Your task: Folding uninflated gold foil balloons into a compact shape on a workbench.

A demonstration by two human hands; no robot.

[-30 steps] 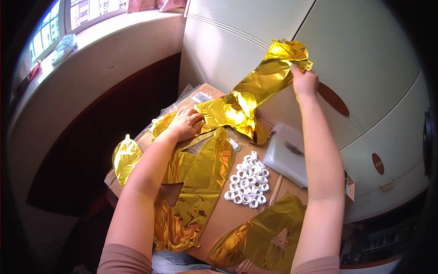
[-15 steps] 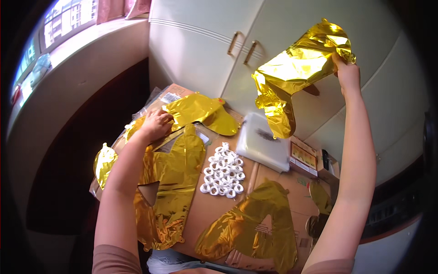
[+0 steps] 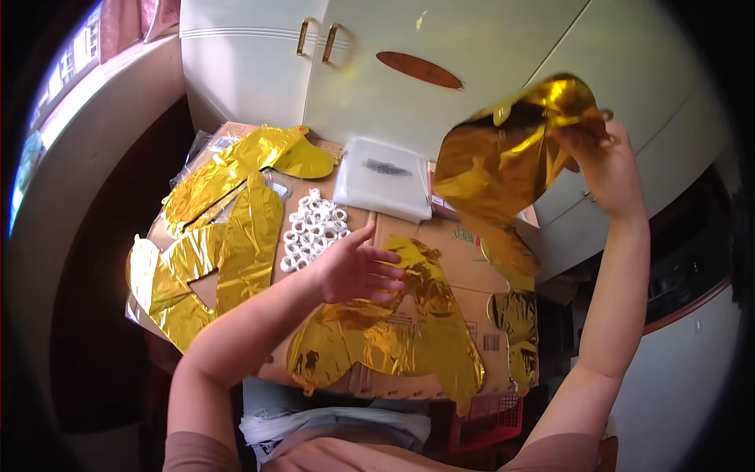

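— Gold foil was held aloft: a crumpled gold foil balloon (image 3: pixel 503 161) was pinched at its upper edge by the right hand (image 3: pixel 602 161), fingers closed on the film, with the rest hanging down in front of the pale cabinet doors (image 3: pixel 354 71). A moment earlier the same piece had been stretched out longer, one end lying on the work surface; by this moment it had been lifted wholly clear and carried to the right.

— And the left hand?

— The left hand (image 3: pixel 358 271) had been resting further left, on the flat gold pieces (image 3: pixel 216 244). It was now found laid on another gold foil balloon (image 3: pixel 393 330), spread across the cardboard sheet (image 3: pixel 464 259), fingers loosely extended and touching the foil, nothing being gripped.

— What could be made of that change?

— As a judgement only: one balloon had been separated from the pile, while a second was being steadied or reached for.

— What was set about the hands?

— A cluster of small white rings (image 3: pixel 313 228) was seen just left of the left hand. A clear plastic bag (image 3: pixel 385 177) lay beyond them, near the cabinet. A further strip of gold foil (image 3: pixel 515 322) was draped over the cardboard's right edge. A red crate (image 3: pixel 491 413) was partly visible below that edge.
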